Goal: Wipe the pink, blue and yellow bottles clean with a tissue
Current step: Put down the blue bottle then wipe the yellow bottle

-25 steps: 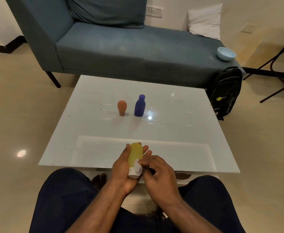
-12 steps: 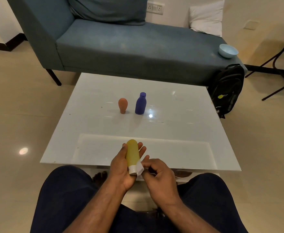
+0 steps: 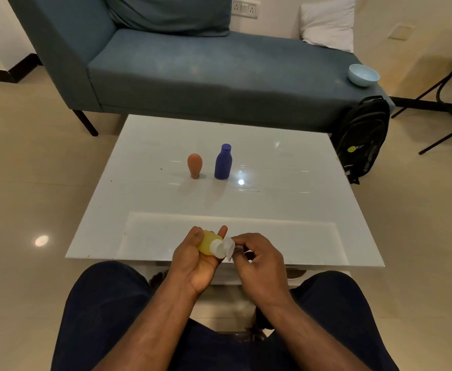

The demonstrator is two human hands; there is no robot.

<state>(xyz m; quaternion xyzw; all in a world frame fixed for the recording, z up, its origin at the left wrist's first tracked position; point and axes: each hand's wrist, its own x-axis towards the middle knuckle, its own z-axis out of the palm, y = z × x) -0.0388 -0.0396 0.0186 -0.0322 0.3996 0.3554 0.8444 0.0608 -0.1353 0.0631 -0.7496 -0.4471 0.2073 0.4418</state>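
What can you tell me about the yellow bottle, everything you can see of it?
The yellow bottle is small, with a translucent-looking yellow body, likely plastic, and a white cap. It lies tilted in the left hand, cap end pointing toward the camera and to the right, above the near edge of the white table. The fingers curl round its body, hiding much of it. The right hand pinches a white tissue against the cap.

the middle of the counter (image 3: 286, 210) is occupied by the pink bottle (image 3: 194, 165) and the blue bottle (image 3: 223, 162), set just beside each other with a narrow gap between. bare surface is left around them on every side. the far edge is bordered by the sofa (image 3: 206, 73).
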